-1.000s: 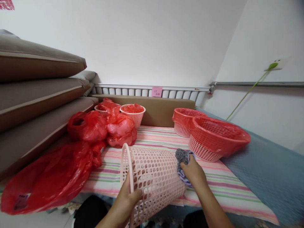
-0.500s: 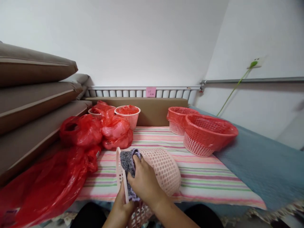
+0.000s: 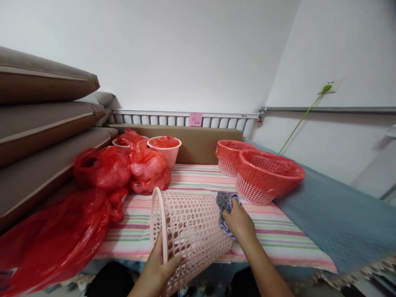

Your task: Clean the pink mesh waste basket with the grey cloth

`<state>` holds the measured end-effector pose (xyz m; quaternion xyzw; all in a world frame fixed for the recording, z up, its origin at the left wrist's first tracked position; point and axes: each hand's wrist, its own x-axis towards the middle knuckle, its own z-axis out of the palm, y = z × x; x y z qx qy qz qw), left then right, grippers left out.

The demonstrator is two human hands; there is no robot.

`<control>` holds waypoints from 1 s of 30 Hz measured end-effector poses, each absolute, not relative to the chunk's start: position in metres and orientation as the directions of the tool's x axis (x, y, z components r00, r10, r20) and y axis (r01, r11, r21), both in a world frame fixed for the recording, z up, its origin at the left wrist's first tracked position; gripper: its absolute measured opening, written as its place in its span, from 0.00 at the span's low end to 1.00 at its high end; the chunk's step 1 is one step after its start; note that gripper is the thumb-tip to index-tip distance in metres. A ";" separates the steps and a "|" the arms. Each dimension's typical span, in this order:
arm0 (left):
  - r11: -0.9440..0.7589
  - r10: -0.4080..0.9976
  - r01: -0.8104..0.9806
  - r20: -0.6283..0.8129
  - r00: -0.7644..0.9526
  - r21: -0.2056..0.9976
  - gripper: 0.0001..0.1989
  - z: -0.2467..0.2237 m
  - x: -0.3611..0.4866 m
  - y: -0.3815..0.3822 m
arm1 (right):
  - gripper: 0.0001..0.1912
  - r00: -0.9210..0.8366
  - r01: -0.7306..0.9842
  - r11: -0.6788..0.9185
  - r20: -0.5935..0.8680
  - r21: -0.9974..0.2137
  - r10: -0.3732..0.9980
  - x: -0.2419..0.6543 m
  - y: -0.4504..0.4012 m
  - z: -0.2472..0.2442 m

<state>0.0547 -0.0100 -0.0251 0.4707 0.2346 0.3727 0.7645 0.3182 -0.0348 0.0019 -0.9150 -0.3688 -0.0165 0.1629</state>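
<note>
A pale pink perforated plastic basket (image 3: 194, 231) lies on its side in front of me, its rim facing left and its base right. My left hand (image 3: 162, 264) grips the rim at the lower left, with the thumb outside and the fingers partly hidden within. In my right hand (image 3: 239, 220) is a bunched grey cloth (image 3: 225, 208) with a purple edge, pressed against the basket near its base end.
Two pink baskets lined with red bags, one nearer (image 3: 269, 177) and one behind (image 3: 230, 156), stand at right. Red plastic bags (image 3: 105, 169) and a white basket (image 3: 167, 150) are at left, beside stacked cushions (image 3: 46, 152). A striped cloth (image 3: 272, 239) lies beneath.
My right hand has slid the grey cloth rightward along the basket's side, from the rim to the base end. My left hand still grips the rim.
</note>
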 end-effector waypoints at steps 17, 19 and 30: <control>0.248 0.830 -0.306 -0.039 0.557 0.919 0.44 -0.037 0.055 -0.009 | 0.23 0.265 0.849 -0.056 0.332 -0.525 0.905 0.157 -0.009 0.052; 0.231 0.839 -0.337 -0.012 0.543 0.913 0.41 -0.042 0.057 -0.009 | 0.22 0.225 0.871 -0.028 0.346 -0.491 0.911 0.146 -0.012 0.055; 0.247 0.742 -0.322 0.036 0.669 0.914 0.45 -0.065 0.058 -0.012 | 0.22 0.717 0.684 -0.662 0.118 -0.308 0.687 0.309 -0.027 0.008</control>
